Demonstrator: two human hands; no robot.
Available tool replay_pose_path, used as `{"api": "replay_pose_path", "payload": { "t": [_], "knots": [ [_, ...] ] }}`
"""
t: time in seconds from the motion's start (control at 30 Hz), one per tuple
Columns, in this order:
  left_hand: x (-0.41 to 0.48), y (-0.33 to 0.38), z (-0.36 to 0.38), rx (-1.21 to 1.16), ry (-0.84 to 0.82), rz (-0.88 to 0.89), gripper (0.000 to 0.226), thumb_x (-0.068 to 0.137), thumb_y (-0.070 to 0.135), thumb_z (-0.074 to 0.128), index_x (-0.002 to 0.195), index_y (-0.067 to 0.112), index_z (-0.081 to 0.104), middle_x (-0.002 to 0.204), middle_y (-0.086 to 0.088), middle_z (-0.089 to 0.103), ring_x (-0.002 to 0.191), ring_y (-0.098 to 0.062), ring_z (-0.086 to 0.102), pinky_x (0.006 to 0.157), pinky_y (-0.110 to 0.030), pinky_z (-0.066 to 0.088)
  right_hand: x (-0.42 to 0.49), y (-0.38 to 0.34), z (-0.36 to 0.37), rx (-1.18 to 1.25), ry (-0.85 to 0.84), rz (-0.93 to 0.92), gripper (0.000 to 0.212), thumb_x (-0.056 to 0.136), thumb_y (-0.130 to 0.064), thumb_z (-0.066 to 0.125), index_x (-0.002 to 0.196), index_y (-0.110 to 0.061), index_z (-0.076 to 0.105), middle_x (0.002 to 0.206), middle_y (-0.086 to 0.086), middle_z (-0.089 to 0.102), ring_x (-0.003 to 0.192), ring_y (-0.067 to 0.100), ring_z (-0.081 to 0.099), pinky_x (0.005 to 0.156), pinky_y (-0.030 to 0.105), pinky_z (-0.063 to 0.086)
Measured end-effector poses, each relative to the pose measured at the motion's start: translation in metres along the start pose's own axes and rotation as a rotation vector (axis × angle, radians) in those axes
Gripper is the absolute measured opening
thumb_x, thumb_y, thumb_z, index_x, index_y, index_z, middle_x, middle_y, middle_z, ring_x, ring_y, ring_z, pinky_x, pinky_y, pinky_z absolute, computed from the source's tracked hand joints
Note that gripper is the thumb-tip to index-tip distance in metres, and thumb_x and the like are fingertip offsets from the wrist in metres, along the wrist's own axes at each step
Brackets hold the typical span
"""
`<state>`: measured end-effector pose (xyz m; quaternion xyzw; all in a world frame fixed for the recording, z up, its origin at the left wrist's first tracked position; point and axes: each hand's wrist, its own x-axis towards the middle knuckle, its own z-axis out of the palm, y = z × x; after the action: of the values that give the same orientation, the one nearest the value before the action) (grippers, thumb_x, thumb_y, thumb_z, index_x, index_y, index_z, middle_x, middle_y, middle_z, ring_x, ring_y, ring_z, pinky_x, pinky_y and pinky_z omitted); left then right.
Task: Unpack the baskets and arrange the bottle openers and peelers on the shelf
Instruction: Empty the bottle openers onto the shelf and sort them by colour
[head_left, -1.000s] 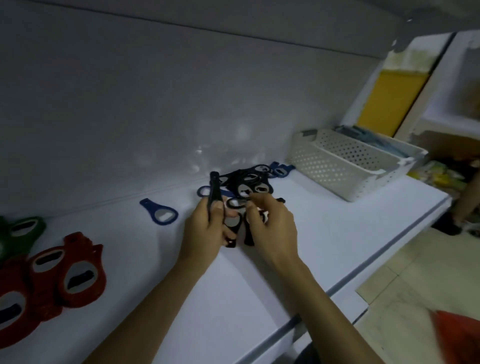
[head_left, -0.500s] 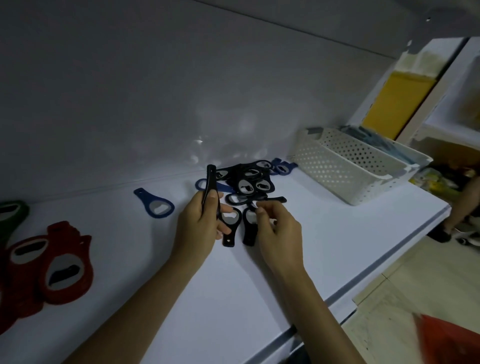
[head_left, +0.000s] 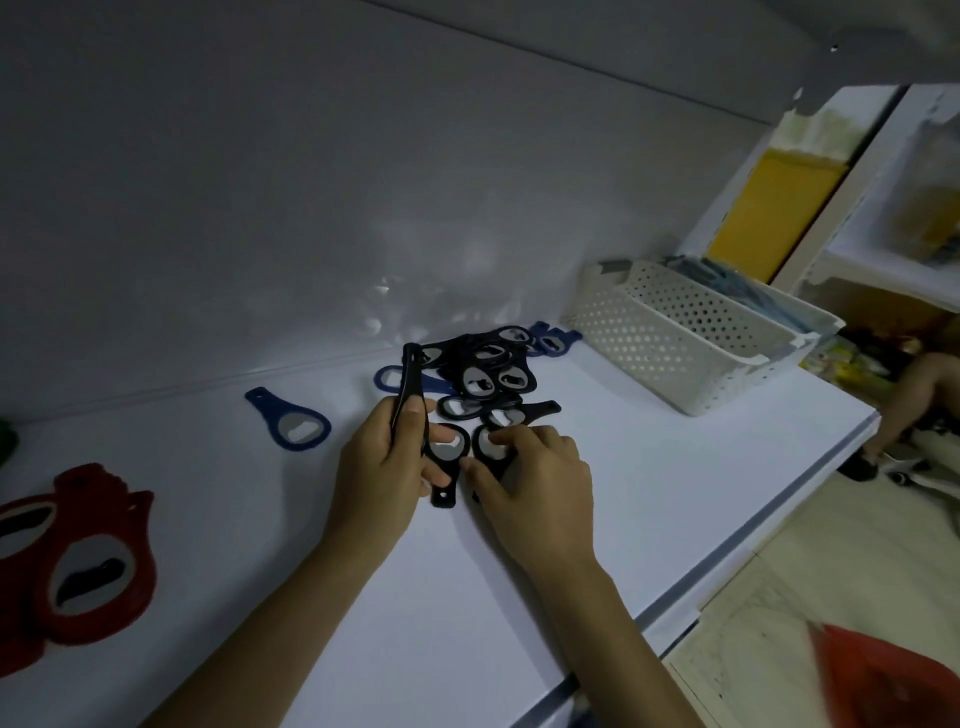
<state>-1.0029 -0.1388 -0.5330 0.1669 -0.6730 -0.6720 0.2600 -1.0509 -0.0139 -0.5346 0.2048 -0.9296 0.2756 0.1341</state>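
The left hand (head_left: 384, 467) grips an upright opener (head_left: 410, 379) on edge, probably collecting black ones as a set. The right hand (head_left: 530, 478) pinches a flat opener (head_left: 484, 448) lying on the shelf (head_left: 467, 597), just in front of the black pile (head_left: 488, 371). The basket (head_left: 675, 343) stands apart.

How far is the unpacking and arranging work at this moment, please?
Done: red openers lie grouped at left, one blue opener apart. In hand: the left hand grips a black opener on edge; the right hand pinches a second black opener flat on the shelf. Left: the black pile is unsorted, and the white basket holds items.
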Motion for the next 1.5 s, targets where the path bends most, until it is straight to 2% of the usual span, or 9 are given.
{"api": "replay_pose_path", "payload": {
  "t": [0.17, 0.53, 0.7, 0.83, 1.0, 1.13, 1.27, 1.37, 1.5],
  "knots": [
    [0.001, -0.002, 0.0, -0.002, 0.016, 0.032, 0.022, 0.1, 0.031, 0.038, 0.093, 0.026, 0.059, 0.082, 0.001, 0.072, 0.049, -0.012, 0.061, 0.043, -0.016, 0.044, -0.005, -0.005, -0.003, -0.134, -0.008, 0.025, 0.038, 0.083, -0.053, 0.056, 0.107, -0.024, 0.062, 0.098, -0.004, 0.061, 0.096, 0.019, 0.053, 0.08, 0.032, 0.035],
    [0.004, -0.009, 0.001, -0.069, 0.016, 0.052, 0.022, 0.102, 0.027, 0.037, 0.103, 0.018, 0.057, 0.084, -0.003, 0.068, 0.046, -0.007, 0.059, 0.042, -0.014, 0.044, -0.011, -0.007, -0.014, -0.103, -0.032, -0.031, 0.025, 0.089, -0.014, 0.039, 0.102, -0.011, 0.06, 0.097, 0.007, 0.061, 0.09, 0.026, 0.053, 0.067, 0.031, 0.032],
    [0.003, -0.01, -0.001, -0.045, 0.012, 0.09, 0.021, 0.102, 0.028, 0.037, 0.093, 0.03, 0.056, 0.087, 0.001, 0.069, 0.049, -0.008, 0.061, 0.045, -0.017, 0.045, -0.012, -0.007, -0.017, 0.407, 0.125, 0.067, 0.022, 0.095, -0.011, 0.041, 0.104, -0.019, 0.06, 0.096, -0.003, 0.064, 0.08, 0.022, 0.061, 0.07, 0.034, 0.049],
    [0.005, -0.013, -0.003, -0.022, 0.067, 0.121, 0.019, 0.103, 0.03, 0.034, 0.107, 0.03, 0.053, 0.099, 0.005, 0.064, 0.062, -0.006, 0.063, 0.052, -0.022, 0.047, -0.008, -0.006, -0.021, 0.919, 0.199, 0.18, 0.011, 0.092, -0.009, 0.061, 0.099, -0.018, 0.062, 0.078, -0.007, 0.063, 0.059, 0.018, 0.061, 0.053, 0.024, 0.05],
    [0.003, -0.009, -0.002, -0.049, 0.035, 0.124, 0.019, 0.1, 0.036, 0.037, 0.104, 0.03, 0.055, 0.099, 0.002, 0.065, 0.082, -0.016, 0.065, 0.064, -0.027, 0.053, -0.004, -0.003, -0.026, 1.231, 0.083, 0.261, 0.011, 0.09, -0.004, 0.062, 0.097, -0.012, 0.066, 0.067, 0.003, 0.062, 0.055, 0.013, 0.057, 0.051, 0.022, 0.047],
    [-0.01, -0.003, -0.001, 0.153, -0.223, 0.194, 0.021, 0.081, 0.055, 0.055, 0.093, 0.039, 0.058, 0.079, 0.021, 0.067, 0.071, -0.001, 0.064, 0.056, -0.017, 0.053, -0.004, -0.004, -0.023, 1.303, -0.073, 0.096, 0.025, 0.093, 0.003, 0.053, 0.113, -0.009, 0.062, 0.088, -0.001, 0.07, 0.079, 0.014, 0.067, 0.072, 0.025, 0.055],
    [-0.008, -0.007, 0.0, 0.169, -0.102, 0.206, 0.013, 0.093, 0.02, 0.055, 0.091, 0.031, 0.061, 0.07, 0.007, 0.069, 0.062, -0.005, 0.066, 0.05, -0.014, 0.05, -0.008, -0.006, -0.015, 1.003, -0.094, 0.114, 0.043, 0.096, -0.012, 0.054, 0.138, -0.02, 0.047, 0.129, -0.007, 0.057, 0.107, 0.014, 0.063, 0.087, 0.029, 0.054],
    [0.0, -0.007, -0.006, -0.011, 0.089, 0.137, 0.012, 0.096, 0.018, 0.05, 0.102, 0.024, 0.058, 0.08, 0.006, 0.068, 0.061, -0.004, 0.065, 0.046, -0.012, 0.047, -0.009, -0.01, -0.011, 0.584, -0.101, 0.113, 0.037, 0.092, -0.031, 0.061, 0.127, -0.021, 0.057, 0.12, -0.008, 0.061, 0.1, 0.003, 0.059, 0.083, 0.025, 0.049],
    [0.005, -0.008, -0.007, -0.125, 0.162, 0.071, 0.008, 0.097, 0.023, 0.049, 0.099, 0.027, 0.055, 0.084, 0.004, 0.066, 0.062, -0.003, 0.065, 0.047, -0.013, 0.047, -0.01, -0.012, -0.003, 0.046, -0.162, -0.103, 0.036, 0.084, -0.047, 0.063, 0.109, -0.021, 0.068, 0.107, -0.002, 0.064, 0.103, 0.017, 0.052, 0.088, 0.035, 0.042]
  ]
}}
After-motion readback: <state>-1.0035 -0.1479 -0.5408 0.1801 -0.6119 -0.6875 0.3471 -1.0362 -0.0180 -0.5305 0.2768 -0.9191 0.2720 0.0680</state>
